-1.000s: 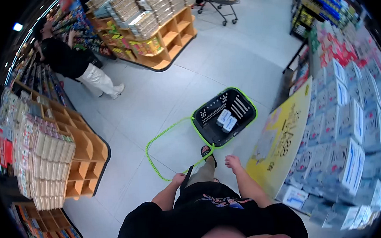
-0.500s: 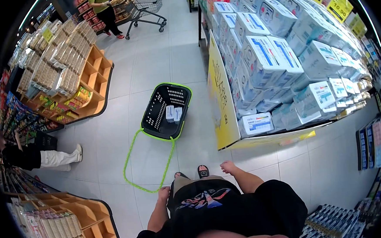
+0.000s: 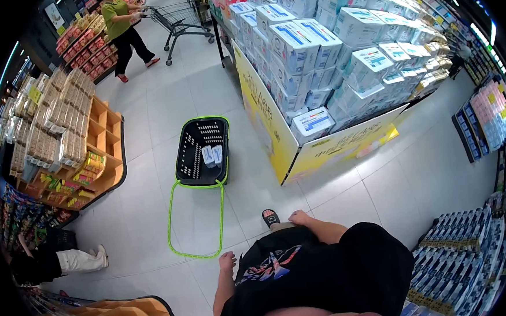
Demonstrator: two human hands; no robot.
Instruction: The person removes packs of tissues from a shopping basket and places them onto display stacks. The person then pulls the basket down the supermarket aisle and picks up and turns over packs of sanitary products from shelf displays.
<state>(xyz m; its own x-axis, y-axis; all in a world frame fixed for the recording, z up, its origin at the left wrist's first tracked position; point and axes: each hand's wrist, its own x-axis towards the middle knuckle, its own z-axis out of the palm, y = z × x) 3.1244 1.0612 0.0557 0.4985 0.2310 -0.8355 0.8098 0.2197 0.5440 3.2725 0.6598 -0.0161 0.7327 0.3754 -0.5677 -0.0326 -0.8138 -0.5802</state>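
A black shopping basket (image 3: 189, 144) with a bright green rim stands on the floor ahead of me. Its long green handle (image 3: 169, 221) is swung out toward me. Inside lie two small white-and-blue packs (image 3: 212, 156). My left hand (image 3: 227, 262) hangs just right of the handle's near end, apart from it, with fingers loosely curled and nothing seen in them. At my right side, my right hand (image 3: 299, 217) is held near my hip, its fingers curled in and apparently empty.
A tall stack of wrapped white-and-blue packs (image 3: 298, 45) fills a yellow display bin (image 3: 285, 156) on the right. Wooden shelves (image 3: 104, 138) stand left. One person pushes a shopping cart (image 3: 178, 26) at the back; another person in white trousers (image 3: 82, 260) is at left.
My view has turned right and shifted, so the bin appears farther left. The gap between my left hand and the handle looks wider. The person with the cart has come more into view.
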